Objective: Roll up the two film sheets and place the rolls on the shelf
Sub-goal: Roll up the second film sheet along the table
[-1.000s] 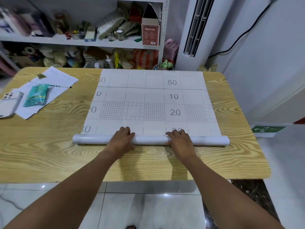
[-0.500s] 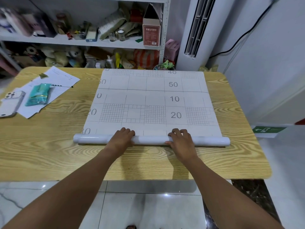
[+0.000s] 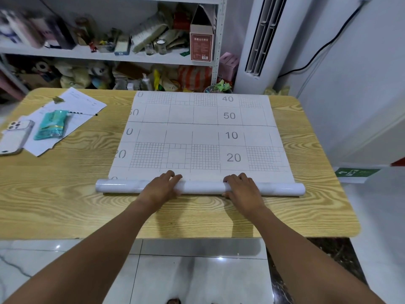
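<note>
Film roll (image 3: 203, 187) under left hand (image 3: 162, 188), right hand (image 3: 243, 189) fingers (image 3: 237, 178)

Phone (image 3: 15, 137), packet (image 3: 50, 126), papers (image 3: 85, 104) on table's (image 3: 65, 194) left

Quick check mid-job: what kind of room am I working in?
Probably a storeroom or a small shop's back room: a cluttered metal shelf of boxes and soft toys, a floor-standing air conditioner, and a wood-grain table carrying the partly rolled film sheet.

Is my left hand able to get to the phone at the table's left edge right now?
Probably yes: mostly bare table lies between the left hand and the phone, though it would have to leave the film roll.
</note>
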